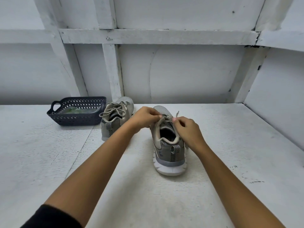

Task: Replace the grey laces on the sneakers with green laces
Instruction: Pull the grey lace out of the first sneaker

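Note:
Two grey sneakers stand on a white table, heels toward me. The near sneaker (169,150) is in the middle, and both my hands are at its grey lace (166,118). My left hand (144,118) pinches the lace from the left side of the tongue. My right hand (187,129) pinches it from the right, and a loose lace end sticks up beside it. The far sneaker (115,119) stands to the left with its grey lace tied in a bow. Green laces (74,110) in a clear wrapper lie inside the dark basket (72,120).
The dark plastic basket sits at the back left of the white table (230,162), touching the far sneaker. A white wooden wall (181,71) with beams runs behind the table, and a side wall closes off the right.

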The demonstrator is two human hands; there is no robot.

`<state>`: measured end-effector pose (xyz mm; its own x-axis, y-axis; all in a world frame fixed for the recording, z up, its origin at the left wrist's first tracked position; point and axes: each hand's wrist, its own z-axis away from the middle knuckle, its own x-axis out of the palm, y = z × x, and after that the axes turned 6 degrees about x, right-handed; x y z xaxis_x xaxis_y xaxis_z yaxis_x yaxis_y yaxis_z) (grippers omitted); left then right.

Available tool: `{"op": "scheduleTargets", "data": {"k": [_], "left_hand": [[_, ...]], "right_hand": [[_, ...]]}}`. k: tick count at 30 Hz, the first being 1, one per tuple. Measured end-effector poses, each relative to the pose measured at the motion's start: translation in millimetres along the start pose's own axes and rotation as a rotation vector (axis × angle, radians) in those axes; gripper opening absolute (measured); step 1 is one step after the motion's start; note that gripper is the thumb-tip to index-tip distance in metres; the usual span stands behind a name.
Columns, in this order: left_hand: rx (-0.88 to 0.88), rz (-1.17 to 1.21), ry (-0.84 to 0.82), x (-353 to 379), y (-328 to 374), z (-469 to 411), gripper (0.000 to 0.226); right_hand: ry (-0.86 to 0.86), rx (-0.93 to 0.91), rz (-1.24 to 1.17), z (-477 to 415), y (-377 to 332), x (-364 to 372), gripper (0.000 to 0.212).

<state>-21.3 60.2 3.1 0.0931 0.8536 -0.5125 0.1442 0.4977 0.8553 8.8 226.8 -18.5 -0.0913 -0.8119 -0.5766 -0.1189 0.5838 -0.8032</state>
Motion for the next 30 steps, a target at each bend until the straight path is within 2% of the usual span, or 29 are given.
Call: {"op": "scheduleTargets", "data": {"k": [4, 9, 13, 16, 19, 24, 28, 30], "left_hand": [[-0.102, 0.016, -0.065, -2, 4, -12, 0.017], [-0.095, -0.108, -0.086, -3, 10, -26, 0.032], [-0.08, -0.137, -0.091, -9, 19, -32, 0.029], [-0.089, -0.068, -0.047, -12, 22, -31, 0.022], [-0.107, 0.04, 0.049, -11, 19, -23, 0.006], [-0.112, -0.047, 0.05, -2, 3, 0, 0.019], [-0.01, 0.051, 0.196, 9, -8, 7, 0.014], [-0.02, 0.114, 0.216, 10, -3, 5, 0.011]], "right_hand": [[0.013, 0.007, -0.014, -2, 2, 2, 0.031], [0.027, 0.018, -0.012, -2, 0, 2, 0.033], [0.021, 0.043, -0.039, 1, -1, 3, 0.032], [0.03, 0.05, -0.043, 2, -2, 2, 0.034], [0.042, 0.056, -0.034, 3, -3, 2, 0.036], [0.062, 0.061, -0.041, 6, -2, 0, 0.033], [0.066, 0.059, -0.049, 5, -4, 1, 0.034], [0.064, 0.067, -0.047, 4, -4, 1, 0.033]]}}
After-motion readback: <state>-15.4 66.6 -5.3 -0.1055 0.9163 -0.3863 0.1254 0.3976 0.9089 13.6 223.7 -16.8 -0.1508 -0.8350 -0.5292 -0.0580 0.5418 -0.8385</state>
